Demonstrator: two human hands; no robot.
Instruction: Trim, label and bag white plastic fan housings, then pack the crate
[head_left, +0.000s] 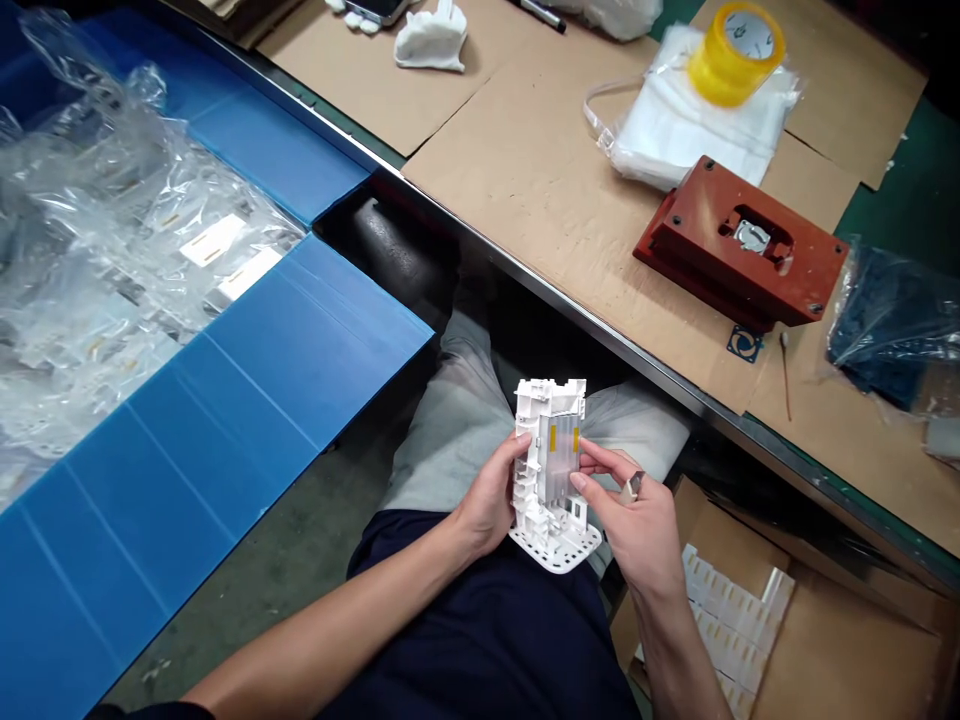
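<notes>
Over my lap stands a white plastic housing [529, 480], roughly upright, with ribbed sides and a perforated, rounded base plate. My left hand [491, 495] is closed round its left side, thumb on the front edge. A greyish translucent plastic panel [561, 470] with two yellow strips lies against the front of the housing. At the panel's right edge, my right hand [634, 505] is closed in a pinch, thumb on the front and fingertips at the side. A ring shows on one finger. How firmly the panel sits in the housing I cannot tell.
On the cardboard-covered bench [517, 170] lie a red fixture block [697, 230], a yellow tape roll [720, 75] on a white packet, a cotton swab [785, 375] and a blue bagged bundle [892, 330]. A blue bin [300, 340] holds bagged parts. A cardboard box [847, 640] contains strip-marked panels.
</notes>
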